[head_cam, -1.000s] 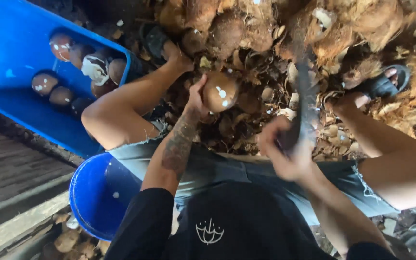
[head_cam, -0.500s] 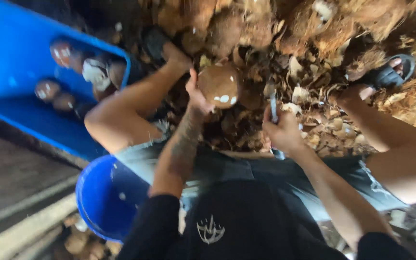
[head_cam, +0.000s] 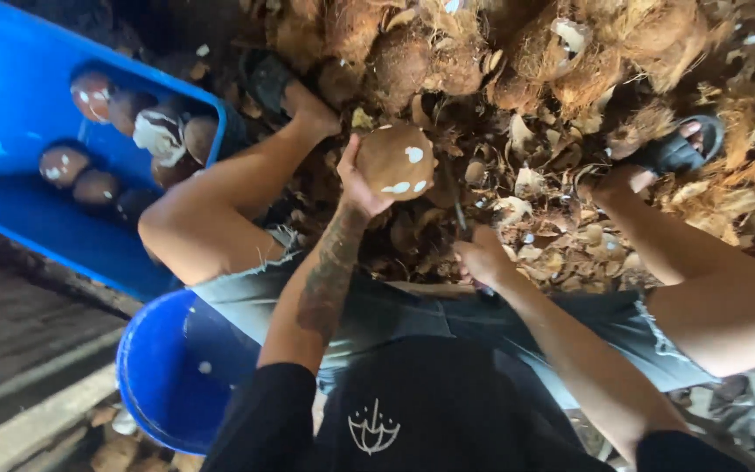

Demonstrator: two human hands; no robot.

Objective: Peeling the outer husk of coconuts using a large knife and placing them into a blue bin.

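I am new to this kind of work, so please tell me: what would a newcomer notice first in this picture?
The eye falls first on the round brown coconut with white patches, held up in the left hand at the centre. Just right of it, the right hand grips a dark blade. At the upper left, a blue tub holds several peeled coconuts, and husks pile across the top.

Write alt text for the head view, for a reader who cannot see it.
Seen from above, a seated person's left hand holds up a brown coconut with white patches, while the right hand grips a knife just below it. Husks and shell bits cover the ground ahead; a blue crate of peeled coconuts and a blue bucket sit at left.
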